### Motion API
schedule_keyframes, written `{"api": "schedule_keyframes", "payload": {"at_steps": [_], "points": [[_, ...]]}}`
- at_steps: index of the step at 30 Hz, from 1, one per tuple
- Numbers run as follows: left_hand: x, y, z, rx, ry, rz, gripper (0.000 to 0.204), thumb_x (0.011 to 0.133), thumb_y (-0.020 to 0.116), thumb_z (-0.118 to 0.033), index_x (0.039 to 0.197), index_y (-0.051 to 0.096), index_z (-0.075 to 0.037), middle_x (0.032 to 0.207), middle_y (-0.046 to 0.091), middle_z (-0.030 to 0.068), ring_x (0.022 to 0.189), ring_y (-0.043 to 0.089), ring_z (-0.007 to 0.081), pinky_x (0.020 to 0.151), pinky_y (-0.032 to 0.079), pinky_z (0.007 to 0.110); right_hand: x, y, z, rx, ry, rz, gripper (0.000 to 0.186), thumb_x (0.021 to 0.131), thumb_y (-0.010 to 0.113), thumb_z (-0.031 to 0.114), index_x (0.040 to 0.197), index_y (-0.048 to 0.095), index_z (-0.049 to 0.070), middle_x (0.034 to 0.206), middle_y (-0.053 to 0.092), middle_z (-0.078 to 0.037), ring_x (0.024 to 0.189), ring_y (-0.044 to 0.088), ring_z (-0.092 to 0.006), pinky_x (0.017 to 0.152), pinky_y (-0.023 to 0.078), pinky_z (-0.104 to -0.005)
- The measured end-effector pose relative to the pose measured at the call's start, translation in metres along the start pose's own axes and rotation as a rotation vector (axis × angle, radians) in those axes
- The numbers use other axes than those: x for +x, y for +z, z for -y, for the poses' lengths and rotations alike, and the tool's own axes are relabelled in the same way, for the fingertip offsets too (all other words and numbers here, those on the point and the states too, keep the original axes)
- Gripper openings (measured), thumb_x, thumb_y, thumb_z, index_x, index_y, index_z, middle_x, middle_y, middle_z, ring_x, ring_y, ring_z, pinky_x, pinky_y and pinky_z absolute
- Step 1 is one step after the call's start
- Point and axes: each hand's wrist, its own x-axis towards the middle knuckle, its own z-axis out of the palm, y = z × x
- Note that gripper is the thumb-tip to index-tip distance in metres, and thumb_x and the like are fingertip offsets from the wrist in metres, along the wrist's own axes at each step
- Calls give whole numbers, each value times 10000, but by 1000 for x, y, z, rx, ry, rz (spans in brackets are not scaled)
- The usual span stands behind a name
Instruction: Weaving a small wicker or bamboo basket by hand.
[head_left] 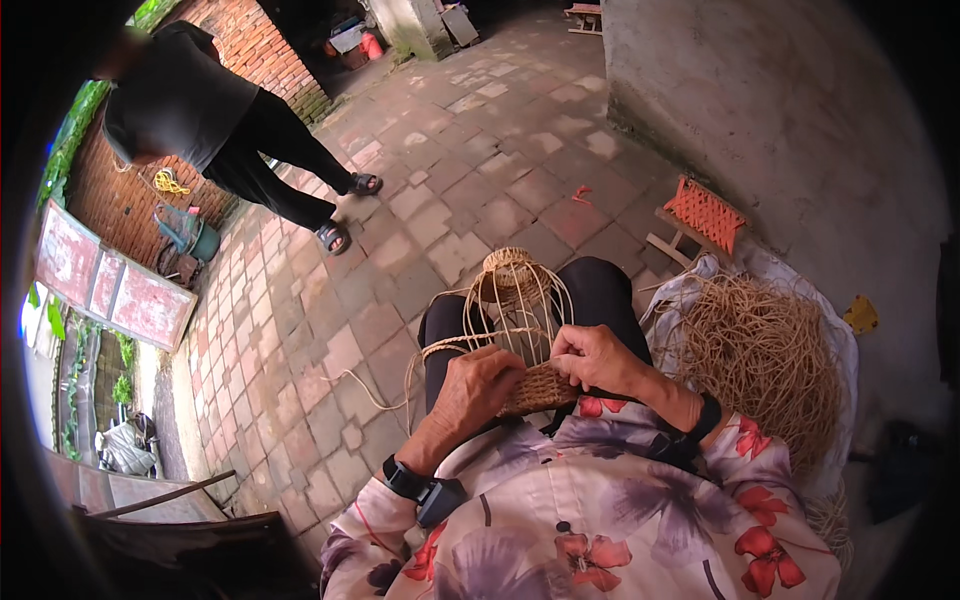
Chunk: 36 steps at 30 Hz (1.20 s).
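Paved yard [290, 370], basket [538, 390] between both grips [478, 384] [604, 362]

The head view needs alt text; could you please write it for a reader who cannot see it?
The wearer's bare left-hand grip and right-hand grip are at the near end of a tan, open-ribbed woven piece. To the right, a heap of thin tan strands lies on a white sheet; at upper left, a person in dark clothing stands.

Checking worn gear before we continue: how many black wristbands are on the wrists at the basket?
2: one wristband behind the left hand, the second wristband behind the right hand. Any under the sleeves would be hidden.
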Motion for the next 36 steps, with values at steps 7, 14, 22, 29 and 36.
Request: {"api": "schedule_keyframes", "payload": {"at_steps": [7, 14, 22, 29, 36], "points": [[0, 3, -5, 57, 13, -10, 47, 797, 652, -47, 823, 617, -28, 761, 624, 106, 702, 646, 272, 621, 498, 349, 28, 9, 2, -230, -372, -178, 85, 837, 622, 67, 812, 582, -4, 661, 575, -40, 632, 588, -106, 555, 470, -299], [1, 4, -8, 85, 11, -7, 49, 782, 644, -38, 820, 615, -29, 757, 618, 111, 702, 644, 283, 619, 497, 356, 37, 31, 7, -594, -410, -344, 49, 759, 605, 86, 756, 557, 80, 679, 619, -96, 678, 628, -331, 584, 478, -437], [0, 6, -4, -5, -19, -27, 63, 782, 630, -52, 843, 618, -42, 754, 598, 115, 716, 633, 320, 624, 501, 392, 37, 29, -1, -388, -319, -279, 123, 753, 606, 25, 852, 544, 63, 688, 614, -102, 679, 647, -281, 603, 497, -383], [1, 3, -8, 36, -16, -8, 89, 799, 646, -74, 877, 657, -34, 761, 600, 126, 715, 634, 324, 625, 502, 392, 28, 21, -2, -284, -309, -201, 253, 777, 600, -27, 1009, 512, 21, 701, 601, -79, 657, 632, -171, 608, 497, -299], [0, 4, -6, 42, 13, 0, 105, 807, 654, -64, 899, 658, -13, 735, 571, 123, 667, 603, 299, 605, 471, 373, 17, 17, 4, -208, -324, -207, 280, 802, 585, -47, 1061, 511, 28, 657, 570, -45, 612, 548, -82, 574, 451, -264]]}}
